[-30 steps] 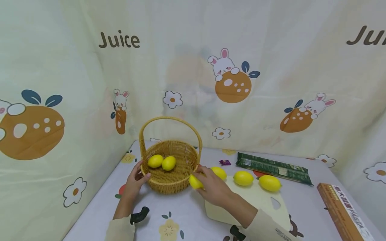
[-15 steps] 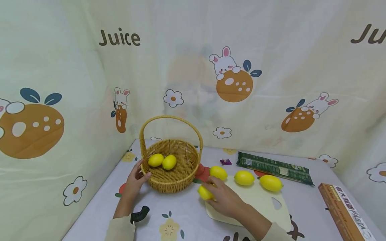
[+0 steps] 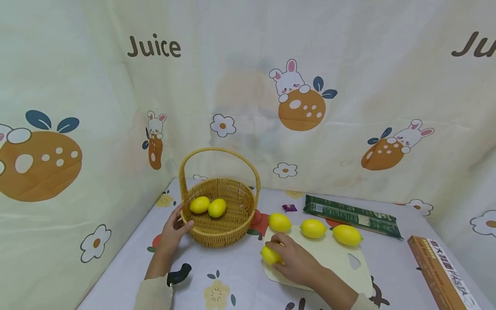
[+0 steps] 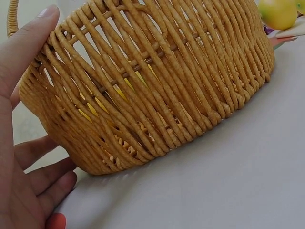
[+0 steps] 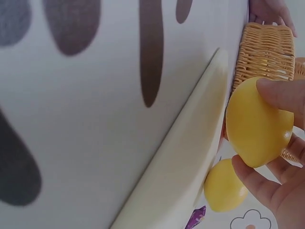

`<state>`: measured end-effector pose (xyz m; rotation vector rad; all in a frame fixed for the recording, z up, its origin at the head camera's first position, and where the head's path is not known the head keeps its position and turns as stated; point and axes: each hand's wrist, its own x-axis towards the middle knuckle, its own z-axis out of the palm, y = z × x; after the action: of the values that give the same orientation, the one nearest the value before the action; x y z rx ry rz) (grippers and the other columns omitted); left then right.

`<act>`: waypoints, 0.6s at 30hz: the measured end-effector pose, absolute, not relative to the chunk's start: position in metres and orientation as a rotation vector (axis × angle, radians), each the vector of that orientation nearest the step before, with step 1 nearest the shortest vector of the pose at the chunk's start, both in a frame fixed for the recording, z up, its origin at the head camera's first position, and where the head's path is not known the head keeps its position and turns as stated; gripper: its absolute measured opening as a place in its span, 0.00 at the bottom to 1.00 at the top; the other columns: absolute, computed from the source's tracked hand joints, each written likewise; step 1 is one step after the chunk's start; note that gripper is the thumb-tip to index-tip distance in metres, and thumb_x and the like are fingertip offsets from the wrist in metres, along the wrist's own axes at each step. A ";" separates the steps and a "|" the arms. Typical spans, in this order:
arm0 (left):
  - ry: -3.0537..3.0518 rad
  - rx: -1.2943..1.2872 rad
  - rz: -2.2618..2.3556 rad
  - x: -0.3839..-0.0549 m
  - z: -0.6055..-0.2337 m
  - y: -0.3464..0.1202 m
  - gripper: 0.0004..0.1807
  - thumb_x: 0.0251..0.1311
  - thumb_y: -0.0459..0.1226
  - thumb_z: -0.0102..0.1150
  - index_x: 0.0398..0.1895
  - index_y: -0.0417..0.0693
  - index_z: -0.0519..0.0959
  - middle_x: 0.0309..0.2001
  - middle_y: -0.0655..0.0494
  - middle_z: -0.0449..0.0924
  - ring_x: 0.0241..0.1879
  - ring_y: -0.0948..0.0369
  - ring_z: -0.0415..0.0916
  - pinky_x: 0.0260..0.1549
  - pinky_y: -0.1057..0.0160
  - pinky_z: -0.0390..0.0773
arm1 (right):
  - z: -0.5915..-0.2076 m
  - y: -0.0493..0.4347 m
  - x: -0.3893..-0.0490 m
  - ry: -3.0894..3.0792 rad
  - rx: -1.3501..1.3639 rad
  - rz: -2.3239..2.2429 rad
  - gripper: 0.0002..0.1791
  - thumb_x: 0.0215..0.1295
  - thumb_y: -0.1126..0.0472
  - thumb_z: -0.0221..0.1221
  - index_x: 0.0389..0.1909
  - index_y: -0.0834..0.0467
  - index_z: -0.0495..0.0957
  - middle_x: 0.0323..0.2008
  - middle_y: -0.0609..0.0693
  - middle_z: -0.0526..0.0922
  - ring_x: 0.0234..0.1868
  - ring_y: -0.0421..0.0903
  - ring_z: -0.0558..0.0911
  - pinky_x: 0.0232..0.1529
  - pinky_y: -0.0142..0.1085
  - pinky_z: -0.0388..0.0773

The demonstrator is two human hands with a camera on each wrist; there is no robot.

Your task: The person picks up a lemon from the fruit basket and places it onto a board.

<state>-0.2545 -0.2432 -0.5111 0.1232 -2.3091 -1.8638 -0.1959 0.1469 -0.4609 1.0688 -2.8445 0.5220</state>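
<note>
My left hand [image 3: 172, 236] grips the left rim of a wicker basket [image 3: 218, 240]. In the left wrist view the thumb lies over the rim and the fingers rest along the outer side. Two lemons, one [image 3: 199, 205] beside the other [image 3: 217, 208], lie in the basket. My right hand [image 3: 298, 261] holds another lemon [image 5: 252, 126] between thumb and fingers, over the left part of a cream cutting board [image 3: 329, 262]. Along the board's far edge sit three lemons: a left one [image 3: 280, 222], a middle one [image 3: 313, 228] and a right one [image 3: 347, 235].
Behind the board lies a long green packet [image 3: 352, 216], with a small purple wrapped item [image 3: 289, 208] to its left. An orange pasta box [image 3: 441, 271] lies at the right edge. A printed curtain [image 3: 240, 86] closes off the back and sides.
My right hand has carried its lemon from beside the basket's right rim rightward and toward me, over the board. The left hand has stayed on the basket.
</note>
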 end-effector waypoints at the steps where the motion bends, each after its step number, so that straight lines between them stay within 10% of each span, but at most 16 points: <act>1: -2.308 0.120 -1.866 -0.255 -0.511 -0.243 0.42 0.59 0.50 0.66 0.75 0.66 0.57 0.71 0.46 0.59 0.68 0.45 0.60 0.63 0.44 0.62 | -0.460 0.147 -0.195 -2.853 1.067 0.531 0.27 0.58 0.58 0.69 0.60 0.54 0.77 0.53 0.44 0.69 0.49 0.42 0.72 0.54 0.40 0.76; 18: -2.326 0.123 -1.868 -0.255 -0.511 -0.244 0.42 0.59 0.50 0.66 0.75 0.68 0.56 0.71 0.44 0.57 0.67 0.44 0.60 0.62 0.43 0.63 | -0.463 0.152 -0.195 -2.942 0.979 0.545 0.28 0.59 0.56 0.68 0.62 0.51 0.75 0.53 0.44 0.68 0.50 0.44 0.72 0.56 0.44 0.75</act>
<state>-0.2553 -0.2444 -0.5107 0.1229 -2.3256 -1.8678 -0.1946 0.1523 -0.4631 0.9792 -2.9424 0.5449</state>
